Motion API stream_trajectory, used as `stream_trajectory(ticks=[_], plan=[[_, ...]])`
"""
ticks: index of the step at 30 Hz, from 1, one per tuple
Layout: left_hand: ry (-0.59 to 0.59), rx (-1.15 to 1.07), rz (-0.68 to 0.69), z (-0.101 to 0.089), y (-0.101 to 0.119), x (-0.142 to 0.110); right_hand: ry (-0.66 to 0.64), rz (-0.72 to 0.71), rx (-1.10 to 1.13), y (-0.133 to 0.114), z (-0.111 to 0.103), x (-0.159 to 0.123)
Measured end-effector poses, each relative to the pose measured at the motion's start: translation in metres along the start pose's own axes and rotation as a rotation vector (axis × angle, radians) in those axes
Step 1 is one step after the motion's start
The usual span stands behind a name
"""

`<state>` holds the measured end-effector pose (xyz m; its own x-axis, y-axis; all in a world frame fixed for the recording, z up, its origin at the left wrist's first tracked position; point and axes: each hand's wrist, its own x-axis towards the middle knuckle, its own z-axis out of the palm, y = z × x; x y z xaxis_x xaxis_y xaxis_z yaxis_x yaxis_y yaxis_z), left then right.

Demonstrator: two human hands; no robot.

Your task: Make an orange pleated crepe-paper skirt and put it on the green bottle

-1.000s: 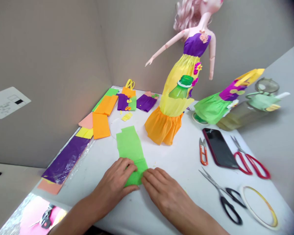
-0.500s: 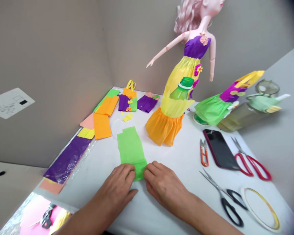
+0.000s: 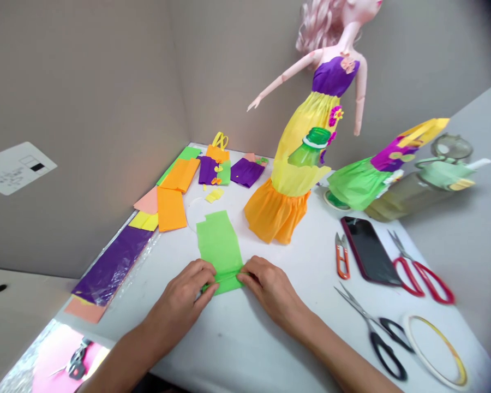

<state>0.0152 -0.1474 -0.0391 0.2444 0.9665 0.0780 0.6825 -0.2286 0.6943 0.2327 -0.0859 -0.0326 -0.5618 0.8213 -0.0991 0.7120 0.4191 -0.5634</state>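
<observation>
The left hand (image 3: pixel 180 303) and the right hand (image 3: pixel 270 289) are held close together, palms down, over a white table (image 3: pixel 245 349). Both are narrowly closed in a pinch on a green crepe paper strip (image 3: pixel 219 245). Its lower end is folded into a slim band, with the left end of the fold gripped by the left hand and the right end by the right hand. The rest of the strip lies flat on the table, extending straight ahead of the hands.

Ahead of the right hand, a doll (image 3: pixel 333 76) is stood upright in a purple bodice and a yellow skirt with an orange ruffle (image 3: pixel 275 214). Farther right, a green paper dress (image 3: pixel 358 184) is laid on its side. To the right of the right hand are placed a smartphone (image 3: pixel 369 250), orange-handled thread snips (image 3: pixel 342 257), red-handled scissors (image 3: pixel 421 279), black-handled scissors (image 3: pixel 382 344) and a roll of tape (image 3: pixel 433 349). Ahead of the left hand lie orange paper sheets (image 3: pixel 172 209), and to its left a purple paper strip (image 3: pixel 112 265) is laid along the table edge.
</observation>
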Motion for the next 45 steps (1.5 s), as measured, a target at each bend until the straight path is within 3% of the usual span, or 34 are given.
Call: stream_trajectory(ticks=[6, 13, 18, 21, 24, 26, 33, 39, 45], plan=[[0.02, 0.011, -0.013, 0.0, -0.001, 0.006, 0.041, 0.064, -0.111, -0.004, 0.007, 0.003], [0.022, 0.015, 0.018, 0.003, -0.004, 0.011, 0.127, 0.028, -0.239, -0.002, 0.018, 0.005], [0.135, 0.102, 0.07, 0.009, -0.005, 0.009, 0.247, -0.045, -0.343, 0.001, 0.016, 0.0], [0.104, 0.175, 0.179, 0.011, -0.007, 0.008, 0.279, -0.2, -0.363, -0.001, 0.009, -0.009], [0.003, 0.195, 0.261, 0.012, -0.007, 0.009, 0.229, -0.492, -0.353, -0.005, 0.008, -0.017], [-0.031, 0.235, 0.265, 0.011, -0.005, 0.009, 0.185, -0.563, -0.354, -0.005, 0.009, -0.02], [-0.019, 0.367, 0.23, 0.012, 0.008, 0.006, 0.09, -0.451, -0.371, 0.004, 0.005, -0.021], [0.091, 0.326, 0.256, 0.015, 0.005, 0.007, 0.129, -0.367, -0.286, 0.009, 0.004, -0.018], [0.069, 0.298, 0.229, 0.017, 0.007, 0.004, 0.172, -0.324, -0.212, 0.01, 0.003, -0.013]])
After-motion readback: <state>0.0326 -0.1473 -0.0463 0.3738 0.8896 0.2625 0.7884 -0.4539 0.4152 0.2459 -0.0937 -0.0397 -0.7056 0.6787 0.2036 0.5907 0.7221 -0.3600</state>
